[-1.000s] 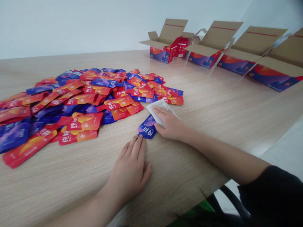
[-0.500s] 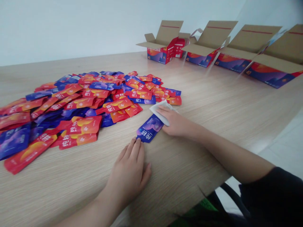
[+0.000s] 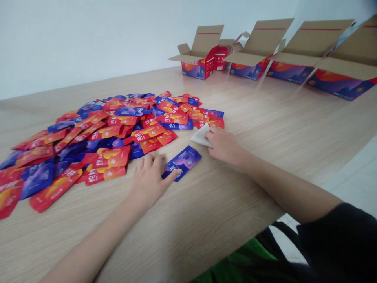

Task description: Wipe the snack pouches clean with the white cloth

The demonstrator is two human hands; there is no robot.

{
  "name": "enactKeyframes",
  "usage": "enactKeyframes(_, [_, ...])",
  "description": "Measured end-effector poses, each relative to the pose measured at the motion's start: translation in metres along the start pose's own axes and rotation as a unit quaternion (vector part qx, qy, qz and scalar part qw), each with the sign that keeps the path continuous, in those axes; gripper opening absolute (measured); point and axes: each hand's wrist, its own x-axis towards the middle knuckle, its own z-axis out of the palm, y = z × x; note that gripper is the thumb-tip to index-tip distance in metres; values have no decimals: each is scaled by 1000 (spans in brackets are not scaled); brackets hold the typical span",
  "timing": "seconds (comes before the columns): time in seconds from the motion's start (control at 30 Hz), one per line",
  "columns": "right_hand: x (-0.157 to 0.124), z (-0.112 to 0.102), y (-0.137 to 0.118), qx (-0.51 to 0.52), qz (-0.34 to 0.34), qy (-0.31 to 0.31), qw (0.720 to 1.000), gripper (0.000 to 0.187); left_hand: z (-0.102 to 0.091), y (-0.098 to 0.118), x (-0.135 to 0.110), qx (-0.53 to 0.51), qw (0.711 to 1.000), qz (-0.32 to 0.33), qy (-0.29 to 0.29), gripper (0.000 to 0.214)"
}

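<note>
A blue and purple pouch (image 3: 188, 158) with white lettering lies flat on the wooden table, tilted across it. My left hand (image 3: 149, 177) is at the pouch's near-left end, with thumb and fingers spread. The thumb lies over that end, and I cannot tell whether it presses down. Beyond the pouch's far right corner, my right hand (image 3: 222, 145) pinches a folded white wipe (image 3: 200, 136), which is apart from the pouch. A broad heap of red-orange and blue pouches (image 3: 144, 133) spreads out to the left of both hands.
Several printed cartons with raised brown flaps stand along the back right, among them a left carton (image 3: 193, 70) and a right carton (image 3: 338, 84). A smaller red box (image 3: 220, 59) sits behind them. The table's edge (image 3: 235, 251) runs along the lower right.
My right hand and the wipe have come off the pouch, slightly upward and right. My left hand has moved left and up, its fingers spreading at the pouch's end. The view has shifted a little.
</note>
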Motion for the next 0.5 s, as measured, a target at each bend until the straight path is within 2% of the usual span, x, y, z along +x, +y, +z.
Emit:
enactKeyframes(0.13, [0, 0, -6, 58, -24, 10, 998, 24, 7, 6, 0, -83, 996, 39, -10, 59])
enactKeyframes(0.23, [-2, 1, -11, 118, -64, 29, 991, 24, 7, 4, 4, -145, 989, 21, -17, 51])
enactKeyframes(0.3, [-3, 4, -11, 143, -67, 38, 987, 25, 5, 2, 5, -170, 985, 20, -20, 42])
enactKeyframes(0.43, [1, 9, -1, 115, -17, 27, 993, 32, -5, -3, 1, -180, 982, 51, 11, 18])
enactKeyframes(0.5, [4, 10, 4, 93, -23, 27, 995, 32, -9, -6, -4, -161, 982, 87, 40, 17])
